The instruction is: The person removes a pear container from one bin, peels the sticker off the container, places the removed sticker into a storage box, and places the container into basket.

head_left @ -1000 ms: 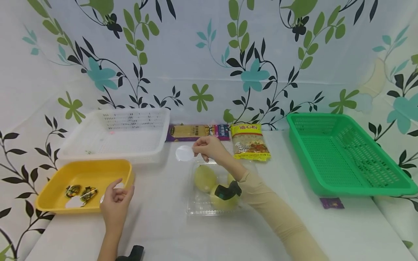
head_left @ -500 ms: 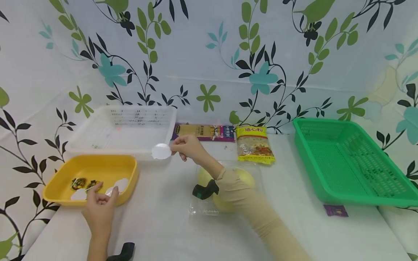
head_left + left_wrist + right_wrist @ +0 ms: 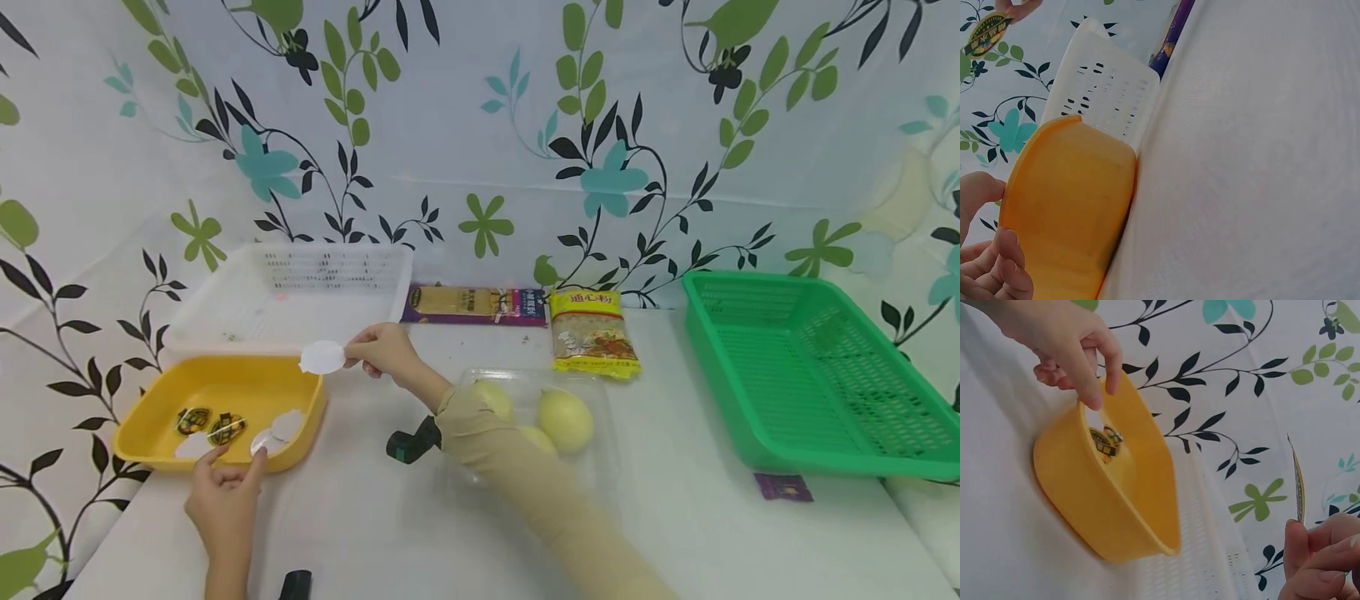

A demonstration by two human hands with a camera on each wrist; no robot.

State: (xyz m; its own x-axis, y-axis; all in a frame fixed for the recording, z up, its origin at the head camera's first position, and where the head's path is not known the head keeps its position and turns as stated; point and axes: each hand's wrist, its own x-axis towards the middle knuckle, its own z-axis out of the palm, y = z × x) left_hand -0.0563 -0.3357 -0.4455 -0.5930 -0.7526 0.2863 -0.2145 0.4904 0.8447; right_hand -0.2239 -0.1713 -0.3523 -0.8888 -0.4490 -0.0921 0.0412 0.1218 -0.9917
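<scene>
My right hand (image 3: 384, 348) pinches the edge of a thin round label (image 3: 322, 357), held over the right back corner of the yellow basin (image 3: 315, 408). The label's white side shows in the head view; seen nearly edge-on in the right wrist view, it shows a gold edge. At the basin's near side, my left hand (image 3: 225, 508) has its thumb and forefinger spread at the rim, its other fingers bent outside. Inside the basin lie dark green and gold printed labels (image 3: 226, 428) and white-side-up labels (image 3: 287, 425).
A white basket (image 3: 285, 325) stands behind the basin. Yellow fruits (image 3: 564, 419) sit in a clear plastic box under my right forearm. Farther back lie a purple noodle pack (image 3: 472, 306) and a yellow pasta bag (image 3: 592, 333). A green basket (image 3: 817, 375) and small purple packet (image 3: 783, 487) are right.
My right hand has carried the label left, from above the fruit box to the basin's corner. My left hand has shifted left along the basin to its near rim. The head view has turned slightly.
</scene>
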